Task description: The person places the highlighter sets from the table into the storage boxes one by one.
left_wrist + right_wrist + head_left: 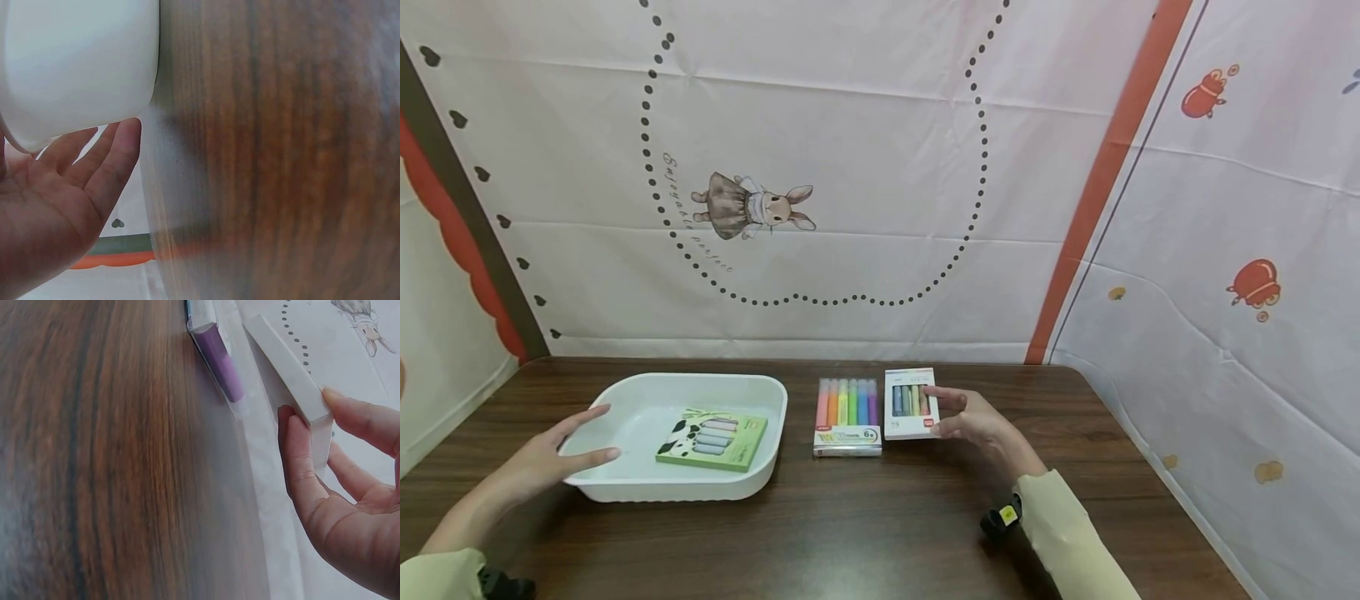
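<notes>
A white plastic tub (700, 492) sits on the left of the table, and my left hand (542, 458) grips its left end. Thumb and forefinger reach over the rim; in the left wrist view other fingers (115, 156) lie against the tub's outer wall. Inside the tub lies a green box (713, 440) with a cow-patch pattern and pastel sticks pictured on it. My right hand (973, 417) pinches the right edge of a white box (910, 429), whose front shows coloured sticks. In the right wrist view this box (290, 372) is tilted above the table between thumb and fingers.
A clear pack of several rainbow-coloured highlighters (847, 417) lies between the tub and the white box. The brown wooden table (820, 542) ends at a printed cloth (865, 183) hung behind it. More printed cloth (1217, 250) hangs on the right.
</notes>
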Tool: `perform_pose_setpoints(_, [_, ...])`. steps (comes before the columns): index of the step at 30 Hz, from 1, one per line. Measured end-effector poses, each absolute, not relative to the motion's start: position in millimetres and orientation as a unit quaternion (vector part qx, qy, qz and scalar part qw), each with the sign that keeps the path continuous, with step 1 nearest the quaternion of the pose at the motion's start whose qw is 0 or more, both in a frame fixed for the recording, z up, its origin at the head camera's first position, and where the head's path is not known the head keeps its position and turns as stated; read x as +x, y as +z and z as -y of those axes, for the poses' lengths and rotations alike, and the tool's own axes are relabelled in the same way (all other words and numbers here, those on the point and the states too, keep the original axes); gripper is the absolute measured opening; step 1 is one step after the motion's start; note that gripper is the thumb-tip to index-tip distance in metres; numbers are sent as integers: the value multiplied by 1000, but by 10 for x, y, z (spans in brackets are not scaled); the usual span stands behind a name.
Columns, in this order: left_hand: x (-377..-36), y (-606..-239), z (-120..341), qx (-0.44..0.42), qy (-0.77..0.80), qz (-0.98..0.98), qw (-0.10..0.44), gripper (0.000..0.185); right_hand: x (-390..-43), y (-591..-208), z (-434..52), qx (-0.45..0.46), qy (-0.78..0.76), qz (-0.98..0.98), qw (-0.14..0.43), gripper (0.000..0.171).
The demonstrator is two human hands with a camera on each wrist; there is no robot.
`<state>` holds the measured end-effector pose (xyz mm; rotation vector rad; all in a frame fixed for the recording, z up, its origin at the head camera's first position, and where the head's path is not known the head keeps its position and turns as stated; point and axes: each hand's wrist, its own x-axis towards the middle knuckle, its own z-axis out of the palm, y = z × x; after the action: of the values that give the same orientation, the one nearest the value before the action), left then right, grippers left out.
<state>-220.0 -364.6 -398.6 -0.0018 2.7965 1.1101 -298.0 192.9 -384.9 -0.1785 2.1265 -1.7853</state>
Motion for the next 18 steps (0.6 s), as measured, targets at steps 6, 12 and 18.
perform_pose_setpoints(6, [-2210,-3981,3644,-6,372,-925,72,85,-2978,-3825,-1879,-58,-643,-742,181,69])
perform_pose_setpoints(12, [-2207,-3985,3646,-4,371,-926,71,84,-2983,-3803,-1839,-41,-644,-742,182,69])
perform_pose_setpoints(18, [-2201,-3985,3648,-4,373,-925,71,84,-2984,-3765,-1788,-34,-644,-741,184,68])
